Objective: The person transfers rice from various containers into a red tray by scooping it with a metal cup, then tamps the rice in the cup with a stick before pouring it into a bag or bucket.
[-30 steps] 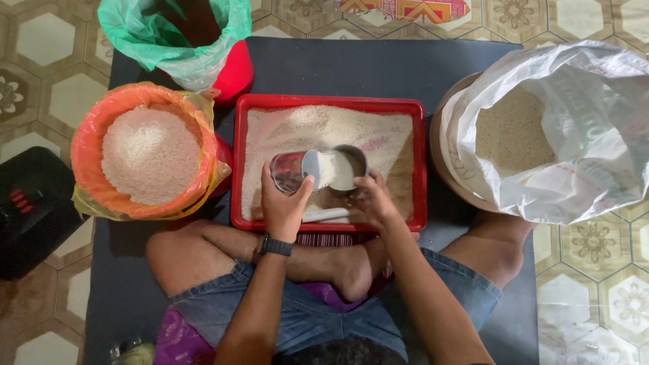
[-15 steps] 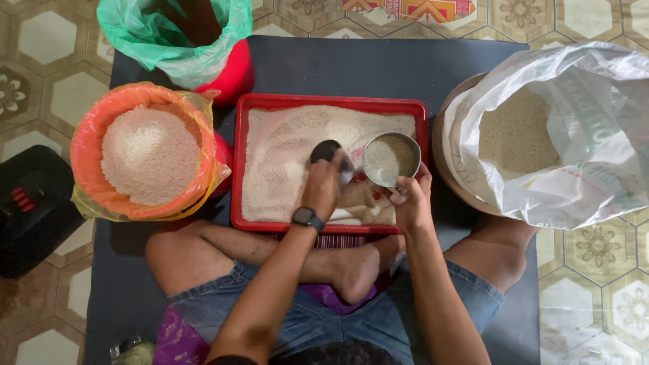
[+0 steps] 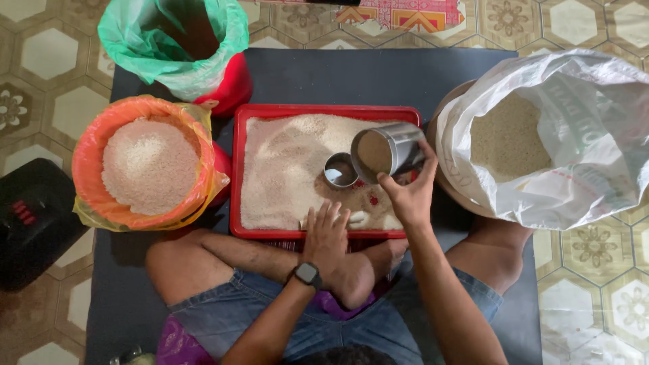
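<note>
Seen from overhead, seated cross-legged on a dark mat [image 3: 338, 78] over patterned floor tiles.

At 3 o'clock, a big white sack [image 3: 574, 135], mouth rolled wide open, probably to give easy reach to the brownish grain inside. At 9 o'clock, an orange-lined tub [image 3: 91, 169] heaped with white rice. At 11 o'clock, a red bucket [image 3: 230, 88] lined with a green bag, contents in shadow. At 8 o'clock, part of a black box [image 3: 34, 216].

Dead centre, a red tray [image 3: 236, 176], a shallow bed of pale rice spread thin across it, likely so the grains can be looked over.

Just right of centre, toward 2 o'clock, a steel cup [image 3: 389, 150] gripped around its side by the right hand [image 3: 405, 196], raised above the tray's right end. Tipped almost onto its side, long axis running left to right, open mouth facing 9 o'clock and the camera, brownish grain visible inside. Beside its mouth, a smaller steel cup [image 3: 340, 169] standing in the rice, mouth up.

At 6 o'clock, the left hand [image 3: 326, 236], watch at the wrist, fingers loose and spread flat on the tray's near edge, grasping nothing.
</note>
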